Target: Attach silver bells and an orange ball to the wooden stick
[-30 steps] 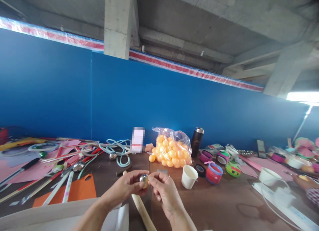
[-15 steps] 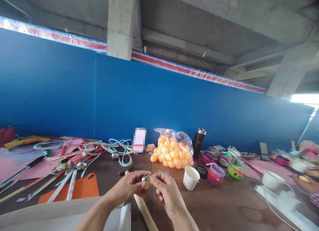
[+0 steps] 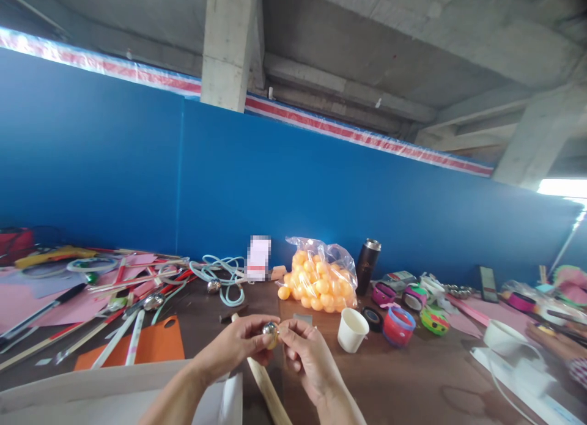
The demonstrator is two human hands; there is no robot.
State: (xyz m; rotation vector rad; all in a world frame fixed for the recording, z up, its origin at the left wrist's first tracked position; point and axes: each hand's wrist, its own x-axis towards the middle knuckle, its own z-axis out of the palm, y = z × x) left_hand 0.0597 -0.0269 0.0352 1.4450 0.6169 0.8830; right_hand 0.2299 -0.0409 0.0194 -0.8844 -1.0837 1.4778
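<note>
Between the thumb and fingers of my left hand [image 3: 245,342] sits a small shiny metal ball [image 3: 270,332], silver on top and yellowish below. My right hand [image 3: 303,351] is closed in a pinch at the ball's right side; whatever lies between its fingertips is too small to make out. Below the hands, a wooden handle [image 3: 266,393] runs toward me across the table, partly covered by my left hand. A white paper cup [image 3: 352,330] stands to the right of my right hand.
Behind my hands is a clear bag of orange balls [image 3: 318,281], beside a black flask [image 3: 368,266]. A white box [image 3: 123,391] fills the front left, near an orange sheet [image 3: 156,345]. At right are a power strip [image 3: 518,382] and another person's hand [image 3: 548,339].
Both hands keep nearly the same place and grip around the ball. The view has shifted slightly, and the other person's hand at the far right has moved.
</note>
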